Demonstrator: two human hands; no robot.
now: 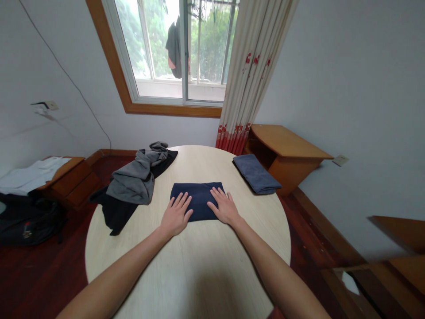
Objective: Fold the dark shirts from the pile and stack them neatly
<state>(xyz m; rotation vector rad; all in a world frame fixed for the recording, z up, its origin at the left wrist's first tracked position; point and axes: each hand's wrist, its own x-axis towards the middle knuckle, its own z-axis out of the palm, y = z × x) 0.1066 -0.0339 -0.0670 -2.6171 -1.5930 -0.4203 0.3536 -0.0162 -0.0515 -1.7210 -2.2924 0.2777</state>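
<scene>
A navy blue piece of cloth (202, 201), folded into a flat rectangle, lies at the middle of the round table. My left hand (176, 215) rests palm down on its left edge with the fingers spread. On the right edge, my right hand (225, 206) also lies flat, fingers apart. Neither hand grips anything. Parts of the cloth's two sides are hidden under the hands. What kind of garment it is cannot be made out.
The round pale table (206, 252) carries a crumpled grey garment (133, 179) over a black one (121, 215) at left. A folded grey-blue cloth (255, 173) sits at its right edge. Beyond stand a wooden desk (288, 141) and a curtain (249, 75) beside the window.
</scene>
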